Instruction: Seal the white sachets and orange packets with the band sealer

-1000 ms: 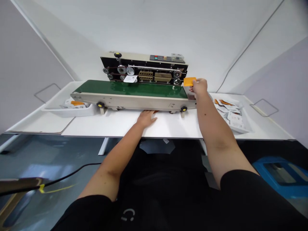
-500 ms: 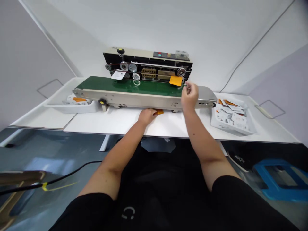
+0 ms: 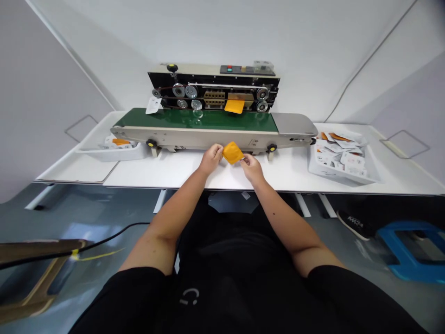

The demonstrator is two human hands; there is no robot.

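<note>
Between my two hands, in front of the conveyor's near side, I hold an orange packet [image 3: 232,152] by opposite corners. My left hand [image 3: 211,158] pinches its left corner, fingers closed. My right hand [image 3: 252,168] grips the lower right corner between thumb and fingers. Behind them stands a band sealing machine [image 3: 213,93] with wheels and belts above a green conveyor belt [image 3: 174,119]. A second orange packet [image 3: 234,106] hangs from the sealer's middle. A white packet [image 3: 153,105] with small print sits tilted at its left end.
A white bin [image 3: 340,175] full of white and orange packets stands on the right of the white table [image 3: 167,174]. Another white bin [image 3: 100,154] with several packets is on the left. Below are a blue stool [image 3: 399,269], a shoe [image 3: 354,225] and a black cable [image 3: 121,236].
My right hand has come down from the conveyor to the orange packet, which is now raised between both hands. The orange and white packets in the sealer have moved left.
</note>
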